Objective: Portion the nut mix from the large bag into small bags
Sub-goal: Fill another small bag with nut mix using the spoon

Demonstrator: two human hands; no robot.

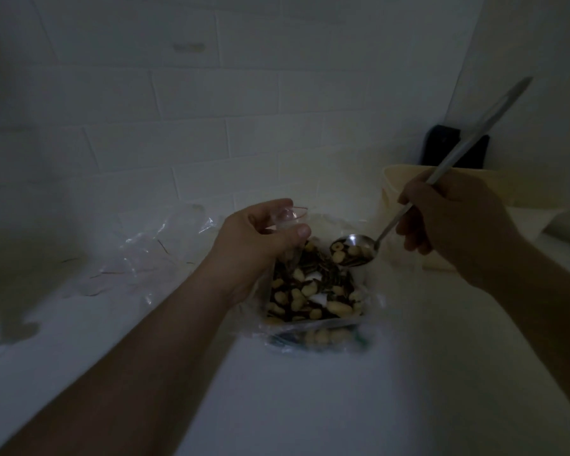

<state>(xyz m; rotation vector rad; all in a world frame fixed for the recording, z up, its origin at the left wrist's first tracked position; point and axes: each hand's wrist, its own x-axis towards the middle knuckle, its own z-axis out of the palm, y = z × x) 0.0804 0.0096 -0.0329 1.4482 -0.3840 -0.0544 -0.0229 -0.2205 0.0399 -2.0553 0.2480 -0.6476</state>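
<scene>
Left hand [260, 238] in the head view pinches the mouth of a small clear bag [288, 218] between thumb and curled fingers, holding it up just above the large bag [313, 297]. Red line of the small bag's zip strip shows beside the fingertips. Right hand [454, 218] grips the long handle of a metal spoon [356, 250], fingers curled round it; the handle slants up and to the right past the hand. The spoon's bowl carries a few pale nuts and hangs just beside the small bag's mouth, over the far right part of the large bag. The large bag lies open on the white counter [310, 406], between the two forearms, filled with nut mix [310, 301] of pale nuts and dark pieces. More clear small bags [152, 258] lie crumpled on the counter to the left. A cream container [395, 185] stands behind the right hand, with a dark object [441, 146] against the tiled wall [178, 93] beyond it. Lighting is dim.
</scene>
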